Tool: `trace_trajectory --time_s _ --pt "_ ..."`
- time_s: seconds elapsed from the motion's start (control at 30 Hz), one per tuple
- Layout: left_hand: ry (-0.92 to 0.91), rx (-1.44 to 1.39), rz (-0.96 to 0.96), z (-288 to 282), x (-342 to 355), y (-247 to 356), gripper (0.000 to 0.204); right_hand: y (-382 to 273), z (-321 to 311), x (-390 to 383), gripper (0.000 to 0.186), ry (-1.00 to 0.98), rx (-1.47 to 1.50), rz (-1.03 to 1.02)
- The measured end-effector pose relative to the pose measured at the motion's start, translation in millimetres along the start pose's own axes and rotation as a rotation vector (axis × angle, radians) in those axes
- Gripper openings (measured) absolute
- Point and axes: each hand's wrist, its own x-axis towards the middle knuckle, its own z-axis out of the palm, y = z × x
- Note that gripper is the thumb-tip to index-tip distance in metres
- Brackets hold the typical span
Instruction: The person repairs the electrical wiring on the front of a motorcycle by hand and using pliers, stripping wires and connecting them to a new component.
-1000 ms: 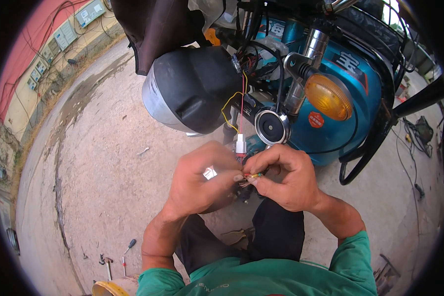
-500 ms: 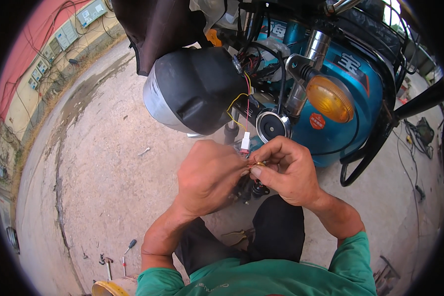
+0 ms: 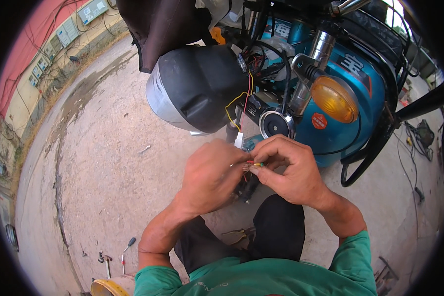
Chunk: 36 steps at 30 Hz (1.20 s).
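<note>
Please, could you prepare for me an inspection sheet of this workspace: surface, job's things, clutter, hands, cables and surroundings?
Surface: pale concrete ground, stained and cracked at left.
Job's things: thin coloured wires at the fingertips; white connector; dark headlight housing on blue vehicle.
Clutter: screwdriver, small wrench, yellow-rimmed container.
Hands: right hand pinches the wires; left hand close beside, grip unclear.
Cables: yellow wire runs down to the connector; black cable on the ground at right.
Surroundings: wall with electrical boxes, upper left.
</note>
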Motion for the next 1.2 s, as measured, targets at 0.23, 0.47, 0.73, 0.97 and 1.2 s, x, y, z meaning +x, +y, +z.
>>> trace_trajectory --time_s 0.23,0.47,0.73,0.97,1.2 --pt "-0.059 0.038 -0.009 -1 6 -2 0.018 5 1 0 0.015 0.077 -0.117 -0.108" --pt "-0.316 0.147 0.046 -21 22 -3 0.023 10 -3 8 0.017 0.04 -0.171 -0.155" --pt "-0.369 0.107 0.099 -29 27 -4 0.024 3 -5 9 0.017 0.026 -0.184 -0.188" --pt "-0.389 0.096 0.118 -31 30 -3 0.017 0 -9 12 0.016 -0.019 -0.148 -0.149" --pt "-0.532 0.155 0.098 -37 37 -4 0.013 0 -9 14 0.015 -0.102 -0.122 -0.083"
